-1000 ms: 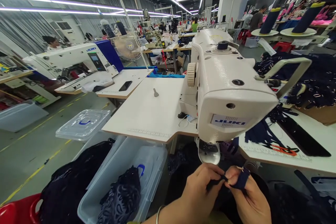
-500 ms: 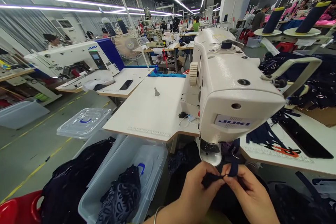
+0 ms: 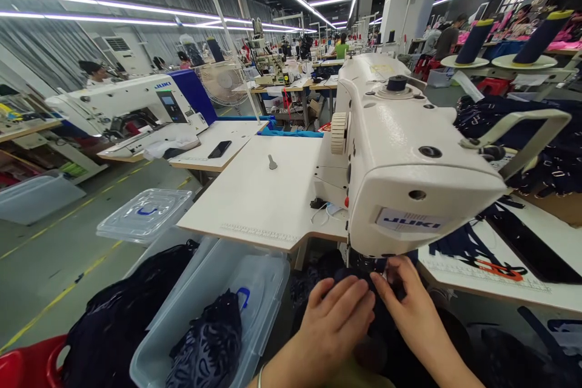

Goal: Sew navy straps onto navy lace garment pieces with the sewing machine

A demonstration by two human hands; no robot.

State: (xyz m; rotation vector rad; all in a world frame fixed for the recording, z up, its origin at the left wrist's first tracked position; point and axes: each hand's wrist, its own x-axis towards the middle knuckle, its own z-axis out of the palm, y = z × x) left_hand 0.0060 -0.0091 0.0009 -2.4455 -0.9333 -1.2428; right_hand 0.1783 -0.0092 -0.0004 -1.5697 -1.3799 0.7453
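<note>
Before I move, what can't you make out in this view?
All in the head view:
Dark cloth: mostly covered by the left hand, so whether that hand grips it is unclear.
What the right hand holds, if anything: hidden by the hand itself.
Red plastic thing, lower left: cut off by the left and bottom edges.
Ruler markings on the middle table: too small to read.

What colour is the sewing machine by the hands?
The sewing machine is off-white, clearest in the head view.
</note>
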